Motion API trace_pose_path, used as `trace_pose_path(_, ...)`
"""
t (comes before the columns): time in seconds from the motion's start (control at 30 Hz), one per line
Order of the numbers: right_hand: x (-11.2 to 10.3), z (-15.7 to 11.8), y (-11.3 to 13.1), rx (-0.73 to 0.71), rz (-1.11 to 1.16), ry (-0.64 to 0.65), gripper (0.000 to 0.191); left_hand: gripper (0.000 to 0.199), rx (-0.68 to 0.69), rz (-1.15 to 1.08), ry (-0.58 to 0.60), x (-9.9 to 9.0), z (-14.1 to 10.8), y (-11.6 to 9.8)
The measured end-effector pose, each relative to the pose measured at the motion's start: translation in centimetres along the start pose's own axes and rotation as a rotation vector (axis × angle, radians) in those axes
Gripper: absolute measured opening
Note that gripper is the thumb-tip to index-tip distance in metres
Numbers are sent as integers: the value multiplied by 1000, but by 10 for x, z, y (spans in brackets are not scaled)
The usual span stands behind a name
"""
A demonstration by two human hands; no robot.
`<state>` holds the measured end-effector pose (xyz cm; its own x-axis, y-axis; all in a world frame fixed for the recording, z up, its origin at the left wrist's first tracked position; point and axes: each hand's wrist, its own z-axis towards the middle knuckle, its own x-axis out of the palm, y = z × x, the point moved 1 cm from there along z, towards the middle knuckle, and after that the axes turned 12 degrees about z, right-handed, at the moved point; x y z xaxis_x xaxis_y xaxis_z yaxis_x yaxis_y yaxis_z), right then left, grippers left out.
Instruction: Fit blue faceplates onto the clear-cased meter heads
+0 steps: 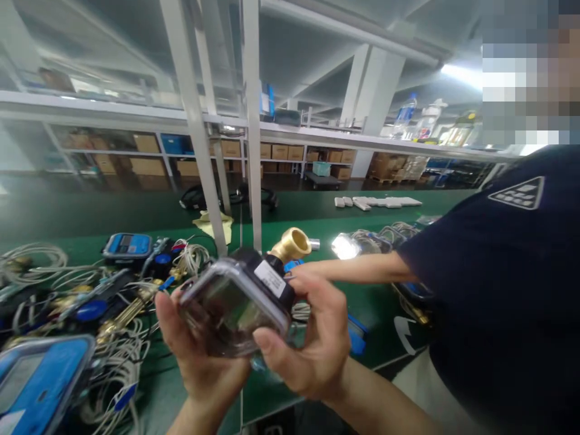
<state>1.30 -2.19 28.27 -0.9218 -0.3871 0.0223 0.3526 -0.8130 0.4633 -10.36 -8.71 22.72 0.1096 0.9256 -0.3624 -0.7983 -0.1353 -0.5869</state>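
Note:
Both my hands hold up a black meter housing (pixel 235 308) with a clear square cover, tilted, above the green table. My left hand (pixel 199 356) supports its left side and underside. The fingers of my right hand (pixel 312 338) wrap round its right side, with the thumb on the clear cover. A white label (pixel 270 278) is on the housing's side. A brass fitting (pixel 292 243) projects behind it. The inside of the housing is dim behind the reflecting cover.
Blue meters (pixel 40 380), coiled grey cables (pixel 122 362) and brass parts crowd the left. A person in a dark shirt (pixel 507 254) stands at the right, an arm (pixel 362 267) reaching behind the housing. White shelf posts (pixel 252 121) rise ahead. White pieces (pixel 385 202) lie farther back.

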Motion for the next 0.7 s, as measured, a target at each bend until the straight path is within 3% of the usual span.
trace_pose_path(0.1, 0, -10, -4, 401, 240, -24, 52, 118, 76, -64, 82, -29, 15, 4)
trace_pose_path(0.23, -8, -48, -24, 812, 432, -85, 46, 114, 40, 32, 371, -33, 7, 22)
trace_pose_path(0.37, -26, -103, -40, 1003, 494, -208, 44, 112, 21, 38, 535, -23, -12, 30)
trace_pose_path(0.47, -43, -137, -46, 1070, 370, -274, 32, 104, 35, 86, 588, -19, -19, 29)
trace_pose_path(0.5, -48, -145, -47, 1101, 321, -218, 30, 101, 28, 106, 597, -17, -19, 30)
trace_pose_path(0.57, -53, -159, -46, 1139, 286, 45, 33, 98, -12, 118, 608, -14, -18, 35)
trace_pose_path(0.63, -54, -167, -42, 1090, 294, 370, 46, 99, -100, 107, 610, -10, -15, 45)
trace_pose_path(0.7, -51, -170, -34, 1022, 235, 550, 60, 102, -216, 83, 615, -7, -13, 57)
